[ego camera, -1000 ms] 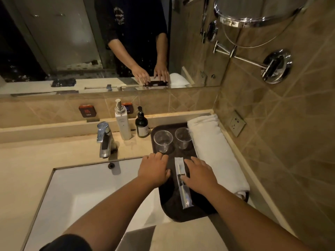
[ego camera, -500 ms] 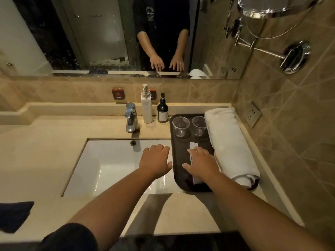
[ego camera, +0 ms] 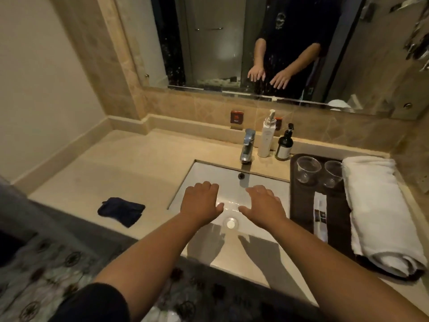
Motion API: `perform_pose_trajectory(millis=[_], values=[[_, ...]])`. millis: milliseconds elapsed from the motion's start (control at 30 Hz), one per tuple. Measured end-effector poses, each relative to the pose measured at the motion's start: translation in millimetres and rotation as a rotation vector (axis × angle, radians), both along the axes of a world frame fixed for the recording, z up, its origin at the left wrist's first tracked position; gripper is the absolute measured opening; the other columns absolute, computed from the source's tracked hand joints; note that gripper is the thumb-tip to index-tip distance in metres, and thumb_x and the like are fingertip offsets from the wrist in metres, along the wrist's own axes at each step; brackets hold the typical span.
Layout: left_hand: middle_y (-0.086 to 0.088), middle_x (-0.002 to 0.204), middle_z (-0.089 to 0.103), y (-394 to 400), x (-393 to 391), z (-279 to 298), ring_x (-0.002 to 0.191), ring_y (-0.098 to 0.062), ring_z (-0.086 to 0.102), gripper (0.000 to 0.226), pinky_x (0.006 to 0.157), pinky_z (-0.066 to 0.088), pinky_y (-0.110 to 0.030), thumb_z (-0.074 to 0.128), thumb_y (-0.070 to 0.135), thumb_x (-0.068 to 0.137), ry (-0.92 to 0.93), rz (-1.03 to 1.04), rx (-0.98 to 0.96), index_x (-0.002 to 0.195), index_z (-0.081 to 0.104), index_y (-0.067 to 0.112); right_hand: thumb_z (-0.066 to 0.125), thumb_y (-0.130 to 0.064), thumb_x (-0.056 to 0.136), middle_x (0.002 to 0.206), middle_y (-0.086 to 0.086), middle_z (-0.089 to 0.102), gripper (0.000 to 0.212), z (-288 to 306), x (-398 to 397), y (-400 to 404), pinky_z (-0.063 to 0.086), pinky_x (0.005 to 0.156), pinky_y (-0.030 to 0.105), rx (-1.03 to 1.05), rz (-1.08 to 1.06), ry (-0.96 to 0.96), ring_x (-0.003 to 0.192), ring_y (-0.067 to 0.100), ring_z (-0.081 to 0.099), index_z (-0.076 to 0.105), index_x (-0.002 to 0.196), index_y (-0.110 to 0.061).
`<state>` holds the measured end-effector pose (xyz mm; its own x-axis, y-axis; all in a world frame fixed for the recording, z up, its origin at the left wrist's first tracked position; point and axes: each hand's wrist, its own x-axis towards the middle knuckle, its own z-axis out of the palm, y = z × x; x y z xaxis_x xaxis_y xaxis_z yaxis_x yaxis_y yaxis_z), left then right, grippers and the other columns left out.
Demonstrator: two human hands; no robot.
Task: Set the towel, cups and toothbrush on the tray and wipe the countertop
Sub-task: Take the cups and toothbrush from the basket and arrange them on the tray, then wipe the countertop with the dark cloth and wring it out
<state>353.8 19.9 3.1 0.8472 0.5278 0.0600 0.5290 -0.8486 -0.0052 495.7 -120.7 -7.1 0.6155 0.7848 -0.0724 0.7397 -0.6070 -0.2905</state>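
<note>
A dark tray [ego camera: 299, 205] lies on the beige countertop [ego camera: 130, 163] to the right of the sink. On it stand two clear cups [ego camera: 308, 168] [ego camera: 333, 173] at the far end. A wrapped toothbrush [ego camera: 320, 216] lies along the tray's middle, and a rolled white towel [ego camera: 376, 210] lies along its right side. My left hand [ego camera: 201, 203] and my right hand [ego camera: 263, 204] hover palm down over the white sink basin [ego camera: 209, 173], fingers apart, holding nothing. A dark blue cloth [ego camera: 121, 211] lies on the counter left of the sink.
A chrome faucet [ego camera: 248, 146] stands behind the basin, with a white pump bottle [ego camera: 267, 135] and a dark pump bottle [ego camera: 284, 145] beside it. A mirror [ego camera: 255, 43] fills the wall behind. The side wall rises close to the towel's right.
Both hands have left the tray and moved left over the sink. My view has swung left, bringing the dark blue cloth and the left counter into sight.
</note>
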Motion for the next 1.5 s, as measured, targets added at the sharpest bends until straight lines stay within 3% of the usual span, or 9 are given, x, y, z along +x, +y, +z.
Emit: perform_pose_trajectory(millis=[267,533,867,967,1067,1167,1233,1367,1500], values=[[-0.009,0.132,0.055,135.7,-119.4,-12.8,0.113,-0.029,0.055,0.059,0.092,0.045,-0.043,0.045,0.054,0.092,0.021,0.199,-0.049,0.139,0.043,0.017,0.057,-0.057,0.082,0.147,0.004,0.042,0.069,-14.1,-87.6,148.9,0.040,0.100,0.044,-0.006,0.192,0.000,0.129,0.028,0.043,0.040,0.142,-0.026],[-0.007,0.125,0.056,293.1,-223.9,-45.3,0.109,-0.028,0.054,0.052,0.085,0.040,-0.041,0.045,0.048,0.092,0.037,0.336,-0.053,0.134,0.046,0.018,0.053,-0.052,0.088,0.149,0.008,0.040,0.064,-50.9,-200.6,305.2,0.041,0.102,0.042,-0.072,0.319,0.076,0.130,0.030,0.042,0.041,0.143,-0.022],[-0.010,0.135,0.053,411.1,-264.6,-111.8,0.117,-0.030,0.050,0.048,0.094,0.039,-0.041,0.044,0.038,0.095,-0.072,0.527,-0.191,0.137,0.046,0.014,0.038,-0.065,0.090,0.158,0.015,0.025,0.078,-109.3,-268.4,344.5,0.025,0.112,0.056,-0.177,0.639,-0.102,0.142,0.040,0.025,0.032,0.149,-0.014],[-0.011,0.150,0.041,434.1,-267.9,-137.2,0.133,-0.030,0.039,0.054,0.107,0.031,-0.044,0.040,0.040,0.098,-0.053,0.563,-0.234,0.145,0.040,0.013,0.055,-0.062,0.084,0.149,0.018,0.042,0.078,-117.5,-273.6,340.1,0.038,0.105,0.058,-0.245,0.651,-0.158,0.136,0.041,0.039,0.046,0.142,-0.010],[-0.012,0.162,0.024,459.6,-267.6,-156.8,0.148,-0.030,0.019,0.057,0.119,0.016,-0.049,0.034,0.043,0.101,-0.024,0.618,-0.268,0.150,0.032,0.014,0.081,-0.029,0.070,0.141,0.013,0.053,0.069,-124.8,-280.0,321.6,0.047,0.100,0.048,-0.175,0.772,-0.115,0.129,0.032,0.051,0.058,0.133,-0.014],[-0.009,0.165,0.012,478.4,-266.9,-166.3,0.151,-0.029,0.005,0.061,0.120,0.005,-0.053,0.026,0.048,0.102,-0.006,0.660,-0.269,0.154,0.025,0.016,0.064,-0.031,0.085,0.132,-0.014,0.060,0.037,-120.3,-278.0,300.9,0.043,0.099,0.016,-0.109,0.787,0.069,0.120,0.001,0.056,0.066,0.122,-0.035],[-0.008,0.166,0.008,482.8,-266.4,-170.9,0.152,-0.028,0.001,0.063,0.120,0.002,-0.054,0.020,0.050,0.102,0.007,0.674,-0.266,0.155,0.021,0.016,0.048,-0.017,0.097,0.141,-0.024,0.046,0.043,-106.4,-269.3,306.6,0.027,0.104,0.006,-0.014,0.598,0.497,0.128,-0.010,0.041,0.050,0.135,-0.036],[-0.009,0.165,0.014,481.7,-266.8,-174.1,0.152,-0.027,0.005,0.063,0.121,0.004,-0.055,0.017,0.046,0.102,-0.039,0.682,-0.241,0.155,0.024,0.012,0.058,-0.004,0.090,0.111,0.008,0.073,0.032,-70.6,-211.2,355.6,0.052,0.077,0.026,0.094,-0.136,1.496,0.094,0.020,0.069,0.070,0.116,-0.018],[-0.014,0.160,0.028,480.5,-262.7,-172.0,0.149,-0.031,0.020,0.060,0.119,0.014,-0.057,0.024,0.037,0.099,-0.106,0.693,-0.207,0.149,0.038,0.007,0.059,-0.021,0.090,0.098,0.014,0.071,0.020,-45.7,-108.8,458.0,0.047,0.074,0.042,0.395,-0.198,1.255,0.084,0.031,0.065,0.072,0.105,-0.024]])
